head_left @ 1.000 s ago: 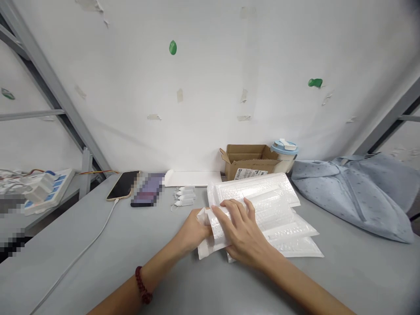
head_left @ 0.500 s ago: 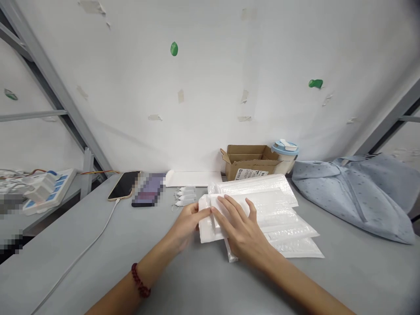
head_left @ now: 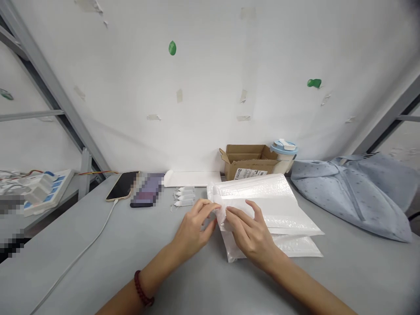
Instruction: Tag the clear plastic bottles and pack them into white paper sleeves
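Observation:
A stack of white bubble mailers [head_left: 278,210] lies on the grey table [head_left: 131,253] in front of me. My left hand [head_left: 193,229], with a dark red bead bracelet on its wrist, pinches the left edge of the top mailer between thumb and fingers. My right hand [head_left: 251,234] rests on the same edge, with its fingertips pinching the mailer's lip. The top mailer lies flat over the others.
Small white packets [head_left: 184,197] lie just behind the hands. A phone on a charging cable [head_left: 122,185] and a dark item [head_left: 147,190] sit to the left. An open cardboard box [head_left: 249,161], a lidded cup [head_left: 284,153] and a blue garment [head_left: 354,192] stand at the right.
The folded-over end of the top mailer has been laid out flat. Both hands have shifted from pressing the fold to pinching the mailer's left edge.

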`<move>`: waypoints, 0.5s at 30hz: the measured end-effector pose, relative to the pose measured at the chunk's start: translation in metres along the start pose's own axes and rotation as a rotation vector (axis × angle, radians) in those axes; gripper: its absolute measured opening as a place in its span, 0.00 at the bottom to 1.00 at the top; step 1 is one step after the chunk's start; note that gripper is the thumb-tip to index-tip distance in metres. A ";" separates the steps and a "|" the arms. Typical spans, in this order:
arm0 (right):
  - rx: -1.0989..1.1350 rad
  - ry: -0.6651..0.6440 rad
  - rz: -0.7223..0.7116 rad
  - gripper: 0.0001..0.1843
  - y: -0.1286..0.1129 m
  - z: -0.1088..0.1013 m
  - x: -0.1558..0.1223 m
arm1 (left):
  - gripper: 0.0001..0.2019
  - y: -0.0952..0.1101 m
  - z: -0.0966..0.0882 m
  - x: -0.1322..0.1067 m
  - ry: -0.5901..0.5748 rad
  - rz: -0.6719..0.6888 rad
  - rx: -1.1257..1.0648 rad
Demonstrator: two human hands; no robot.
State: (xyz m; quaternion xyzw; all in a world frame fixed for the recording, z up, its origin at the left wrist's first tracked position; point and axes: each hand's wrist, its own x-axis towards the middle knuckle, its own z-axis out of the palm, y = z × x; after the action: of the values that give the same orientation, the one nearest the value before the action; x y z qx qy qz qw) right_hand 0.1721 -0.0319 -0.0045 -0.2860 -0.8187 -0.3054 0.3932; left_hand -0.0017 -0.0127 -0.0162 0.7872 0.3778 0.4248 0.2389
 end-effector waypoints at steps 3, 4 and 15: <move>0.022 0.036 -0.003 0.12 -0.001 -0.003 0.001 | 0.16 -0.005 0.005 -0.003 0.068 0.085 0.113; 0.031 0.038 -0.005 0.12 -0.002 -0.004 0.002 | 0.15 -0.006 0.005 -0.003 0.087 0.089 0.120; -0.078 0.246 0.008 0.07 -0.010 -0.016 0.004 | 0.08 0.010 0.002 0.000 0.129 -0.074 -0.170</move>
State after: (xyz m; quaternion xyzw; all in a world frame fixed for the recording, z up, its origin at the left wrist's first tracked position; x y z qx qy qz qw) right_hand 0.1704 -0.0493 0.0036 -0.2647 -0.7507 -0.3680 0.4805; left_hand 0.0038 -0.0185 -0.0105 0.7208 0.3837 0.4959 0.2957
